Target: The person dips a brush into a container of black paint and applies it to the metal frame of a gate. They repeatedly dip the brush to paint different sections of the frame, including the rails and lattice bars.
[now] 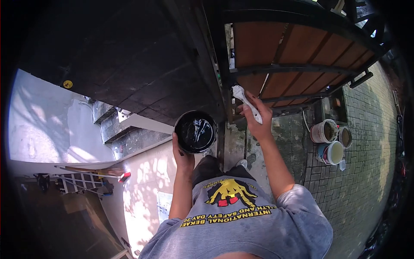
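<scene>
Holding noted: left hand [183, 157] cups the paint can [195, 131] from below, fingers curled on its wall, just left of the gate [302, 47] post. Right hand [257, 117] is wrapped round the brush [246, 102] handle, bristles touching the gate frame.

Risk: the can looks tipped toward the wearer, so a sagging wrist could slop black paint onto the paving below the gate. Overloaded bristles may drip onto the orange panels.

Count: 1 can, 1 brush, 3 buckets [323, 131] at the gate's foot, 1 ladder [79, 181] far left of the gate.

House entrance outdoors, metal gate [297, 56], paved driveway [362, 172], paint buckets [330, 140]
</scene>
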Demonstrator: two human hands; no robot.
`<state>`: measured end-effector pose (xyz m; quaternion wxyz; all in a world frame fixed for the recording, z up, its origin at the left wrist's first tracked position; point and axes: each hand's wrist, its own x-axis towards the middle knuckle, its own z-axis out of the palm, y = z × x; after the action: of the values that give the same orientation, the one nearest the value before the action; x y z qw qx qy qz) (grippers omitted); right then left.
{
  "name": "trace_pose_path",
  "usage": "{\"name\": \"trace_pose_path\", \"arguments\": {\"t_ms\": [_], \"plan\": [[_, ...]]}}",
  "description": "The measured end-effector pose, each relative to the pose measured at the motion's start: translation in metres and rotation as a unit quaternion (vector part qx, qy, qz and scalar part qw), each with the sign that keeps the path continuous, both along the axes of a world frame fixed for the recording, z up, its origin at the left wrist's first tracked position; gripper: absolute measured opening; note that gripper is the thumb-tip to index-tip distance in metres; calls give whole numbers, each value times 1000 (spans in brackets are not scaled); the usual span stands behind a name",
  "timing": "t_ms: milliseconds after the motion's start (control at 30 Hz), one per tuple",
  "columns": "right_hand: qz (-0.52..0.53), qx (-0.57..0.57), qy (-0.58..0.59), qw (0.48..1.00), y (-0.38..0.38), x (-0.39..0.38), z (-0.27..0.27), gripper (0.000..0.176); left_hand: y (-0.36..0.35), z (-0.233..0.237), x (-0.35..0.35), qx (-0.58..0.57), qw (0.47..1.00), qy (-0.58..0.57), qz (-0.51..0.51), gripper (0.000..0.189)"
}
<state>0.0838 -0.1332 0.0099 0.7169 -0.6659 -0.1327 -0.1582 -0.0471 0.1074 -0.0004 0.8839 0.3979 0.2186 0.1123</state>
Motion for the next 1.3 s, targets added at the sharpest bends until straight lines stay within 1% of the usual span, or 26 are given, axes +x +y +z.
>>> {"name": "trace_pose_path", "arguments": {"t_ms": [33,133,167,267,300,400,467,500,533,600,700,800,867,900,967,1000,1067,1100,1133,1200,1267,1300], "plan": [[-24,-65,-56,996,-4,6,0,31,2,4,0,13,1000,-4,1,58],[40,-48,70,996,1,10,10,31,6,11,-3,36,999,-14,0,58],[18,-119,10,993,2,17,-7,31,6,10,-5,34,999,-12,-1,57],[13,61,-15,998,12,9,8,30,-1,13,-14,51,999,-6,-6,57],[10,83,-17,996,12,5,21,31,-4,12,-18,50,999,-1,-6,57],[14,0,-74,997,11,17,14,31,-7,4,-25,32,999,18,-4,57],[-15,-94,-46,994,14,27,-5,30,-11,2,-31,29,999,24,-5,58],[-29,-140,-37,989,15,31,-3,29,-13,2,-31,36,999,20,-6,60],[-19,-109,-54,992,15,32,-1,29,-14,3,-29,44,999,15,-7,62],[5,-50,-83,995,15,28,8,30,-14,5,-26,43,999,18,2,59],[-22,-61,-158,985,15,27,38,32,-16,5,-25,38,999,21,5,56],[-1,-100,-134,986,17,47,-8,32,-16,5,-24,47,999,10,-2,56],[-17,-124,-146,981,18,39,-16,32,-20,11,-21,65,998,-5,2,57],[-21,-137,-152,979,18,36,-8,31,-23,17,-21,59,998,-7,2,57],[6,-96,-150,984,18,31,7,33,-21,13,-21,62,998,-3,0,57],[18,-75,-149,986,17,28,24,33,-19,11,-20,63,998,-1,-2,57],[5,-74,-178,981,16,26,62,35,-19,10,-17,58,998,-2,-4,58],[-2,-75,-194,978,16,28,72,36,-19,9,-15,55,998,-4,-6,58],[-12,-86,-196,977,16,33,67,37,-20,8,-15,55,998,-10,-13,58],[-29,-109,-204,972,20,48,37,38,-19,8,-13,53,998,-25,-24,59],[-37,-125,-183,974,20,47,-1,38,-17,8,-13,51,998,-16,-18,59],[-40,-134,-173,975,20,44,-3,39,-17,8,-13,49,999,-12,-13,59]]}}
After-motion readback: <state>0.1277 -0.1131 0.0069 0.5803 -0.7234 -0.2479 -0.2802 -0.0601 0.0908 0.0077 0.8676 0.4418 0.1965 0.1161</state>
